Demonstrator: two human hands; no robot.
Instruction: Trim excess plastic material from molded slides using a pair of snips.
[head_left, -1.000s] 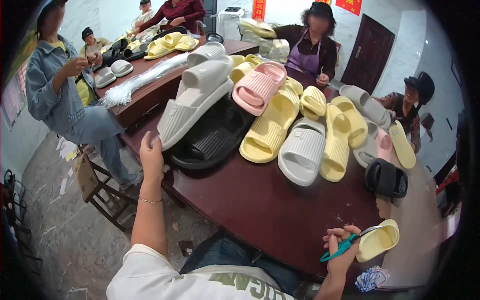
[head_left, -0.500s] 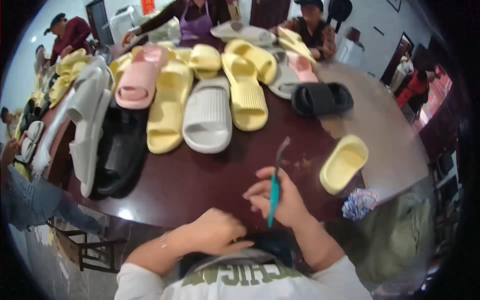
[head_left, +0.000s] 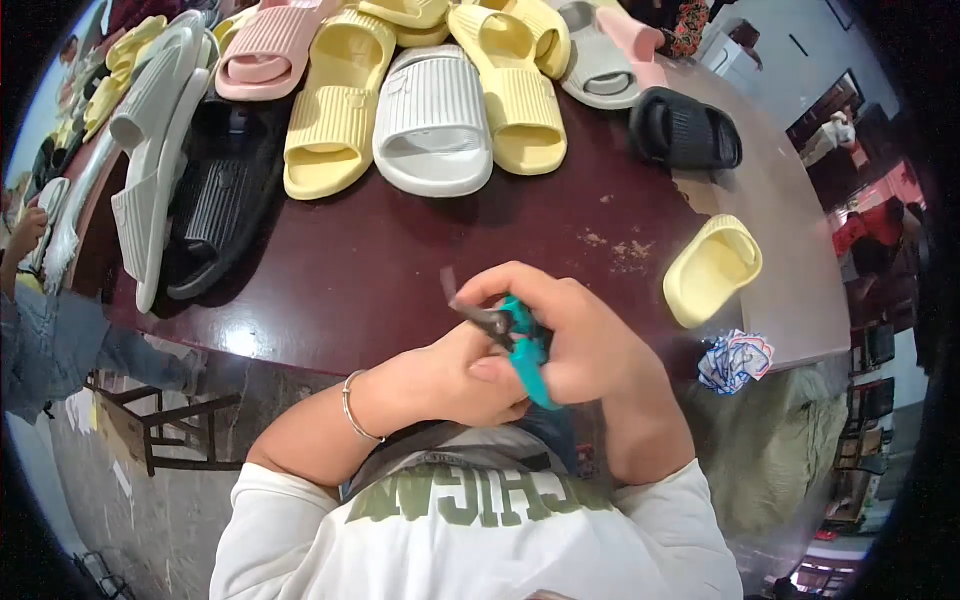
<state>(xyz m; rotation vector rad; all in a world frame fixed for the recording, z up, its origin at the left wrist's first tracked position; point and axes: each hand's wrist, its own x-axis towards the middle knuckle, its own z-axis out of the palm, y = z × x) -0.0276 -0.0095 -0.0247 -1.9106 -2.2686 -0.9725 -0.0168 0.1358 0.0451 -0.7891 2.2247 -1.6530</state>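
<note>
Since the frame half a second ago, the right hand (head_left: 595, 345) and its teal-handled scissors (head_left: 531, 368) are crossing inward, meeting the left hand (head_left: 430, 380) over the near edge of the tabletop (head_left: 340, 270). The right fingers are curling firmly around the teal handles; the left fingers are bending underneath, largely hidden, and whether they are pinching anything is impossible to tell. The blurred blades are pointing up and leftward, toward the tabletop's far side, passing close by the left knuckles. Good handling is probably calling for holding those tips outward, keeping the left fingers clear of the blades and letting the right wrist do the steering. Beyond the hands, a yellow slipper (head_left: 700, 285) is lying toward the tabletop's near right corner, a crumpled blue-and-white bundle (head_left: 735, 362) resting just beside it at the near edge. Farther out, a black slipper (head_left: 685, 130) is sitting toward the right edge, while a pale gray slipper (head_left: 435, 115) is facing the wearer between yellow ones.
</note>
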